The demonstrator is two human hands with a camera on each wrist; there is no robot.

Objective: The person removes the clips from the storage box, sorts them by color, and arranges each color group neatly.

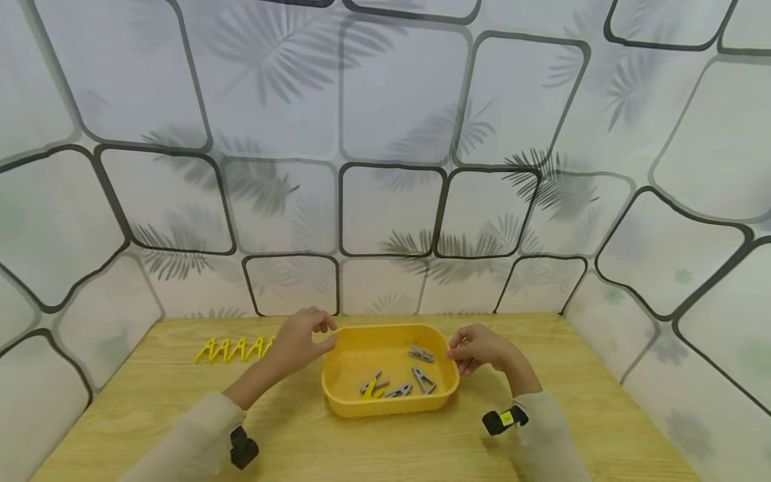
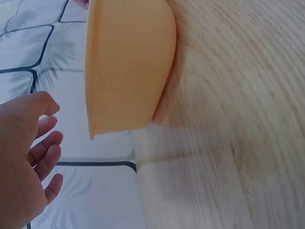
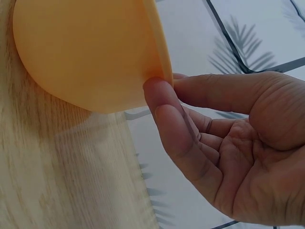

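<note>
A yellow plastic basin [image 1: 385, 406] sits on the wooden table, with several grey clothespins [image 1: 423, 380] and a yellow clothespin [image 1: 370, 388] lying inside. My right hand [image 1: 484, 349] pinches the basin's right rim between thumb and index finger, as the right wrist view shows closely. At the opposite end, my left hand [image 1: 299, 340] hovers by the left rim with fingers loosely bent. In the left wrist view a gap separates those fingers [image 2: 45, 155] from the basin wall [image 2: 128, 67], and nothing is held.
Several yellow clothespins [image 1: 224, 349] stand in a row on the table's left side, the rightmost partly behind my left hand. A patterned cloth [image 1: 391, 207] rises behind the table [image 1: 289, 442] and along both sides.
</note>
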